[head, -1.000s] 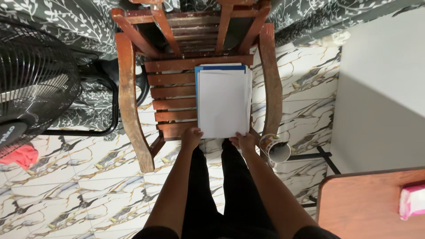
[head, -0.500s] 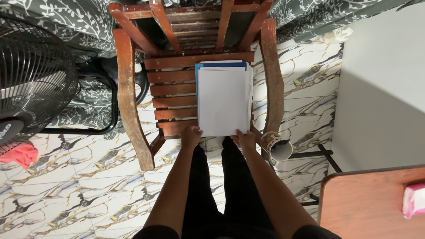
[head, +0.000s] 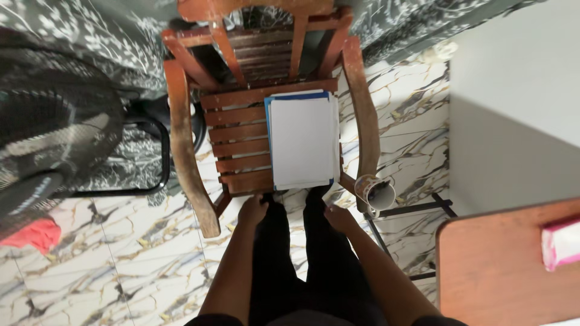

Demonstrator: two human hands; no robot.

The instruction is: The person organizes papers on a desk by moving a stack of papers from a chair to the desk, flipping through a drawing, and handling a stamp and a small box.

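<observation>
Both hands empty: left hand (head: 252, 209) and right hand (head: 338, 215) hang loose, fingers half-curled, just below the chair (head: 241, 130) seat's front edge, not touching the papers (head: 302, 142). Papers lie flat on the slats, right side of seat, squared w/ a blue folder (head: 267, 108) under them, so the stack rests evenly and won't slip through gaps. Mug (head: 376, 193) sits by the chair's right arm. Fan (head: 54, 139) at left, desk (head: 495, 265) corner lower right.
</observation>
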